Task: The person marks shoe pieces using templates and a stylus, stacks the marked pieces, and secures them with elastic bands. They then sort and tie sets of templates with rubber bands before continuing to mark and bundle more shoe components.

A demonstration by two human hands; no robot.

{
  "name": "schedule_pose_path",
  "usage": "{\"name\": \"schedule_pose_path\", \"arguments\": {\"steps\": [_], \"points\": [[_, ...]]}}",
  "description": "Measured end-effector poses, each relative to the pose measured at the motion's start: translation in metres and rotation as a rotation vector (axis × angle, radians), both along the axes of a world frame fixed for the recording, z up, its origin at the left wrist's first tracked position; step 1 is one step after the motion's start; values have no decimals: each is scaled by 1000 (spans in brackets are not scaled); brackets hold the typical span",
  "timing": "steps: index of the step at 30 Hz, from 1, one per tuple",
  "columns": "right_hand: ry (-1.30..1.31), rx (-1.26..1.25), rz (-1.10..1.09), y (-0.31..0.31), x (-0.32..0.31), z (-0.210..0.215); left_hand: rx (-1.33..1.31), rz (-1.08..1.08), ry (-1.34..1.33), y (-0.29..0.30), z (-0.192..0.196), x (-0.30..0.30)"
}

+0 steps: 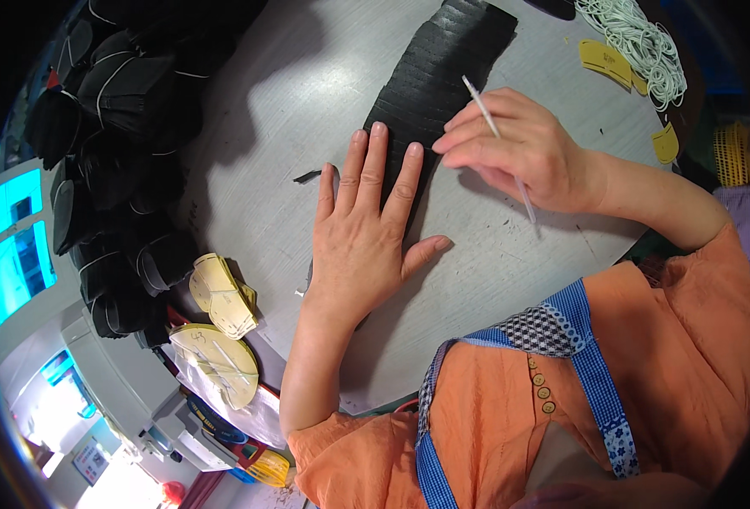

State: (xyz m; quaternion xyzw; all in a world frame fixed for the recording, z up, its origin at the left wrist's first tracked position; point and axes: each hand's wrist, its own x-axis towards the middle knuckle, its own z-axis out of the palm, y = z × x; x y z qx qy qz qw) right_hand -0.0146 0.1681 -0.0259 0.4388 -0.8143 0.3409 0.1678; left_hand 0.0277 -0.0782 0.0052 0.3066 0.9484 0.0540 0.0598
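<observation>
A long row of black overlapping pieces, like thin leather or fabric, runs over the round table from the far edge toward me. My left hand lies flat on its near end, fingers stretched and thumb out to the right. My right hand holds a thin white stick slantwise between its fingers. The thumb and forefinger of that hand come together near the row's right edge; whether they touch it I cannot tell. A small black scrap lies left of my left hand.
Tied bundles of black pieces are heaped along the left edge. Yellow card templates and a round yellow card sit below them. A tangle of white cord and more yellow cards lie at the far right of the grey table.
</observation>
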Motion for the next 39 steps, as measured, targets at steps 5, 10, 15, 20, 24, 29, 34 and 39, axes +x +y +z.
{"name": "schedule_pose_path", "arguments": {"steps": [5,10,15,20,24,29,34,39], "points": [[76,28,40,-7,-1,-3,2,21,-38,-2,2,3],[108,79,35,-4,2,-2,-89,21,16,-3,2,8],[29,23,51,-5,4,3,-11,61,25,-12,7,15],[-64,-17,54,0,17,5,777,434,299,-81,14,27],[-94,-13,115,-9,27,1,462,353,222,-82,7,56],[-53,27,128,-15,31,2,13,334,83,-68,-11,83],[-81,22,116,-17,31,5,43,298,128,-62,4,74],[-3,-5,139,-31,31,9,91,109,126,-33,4,42]]}}
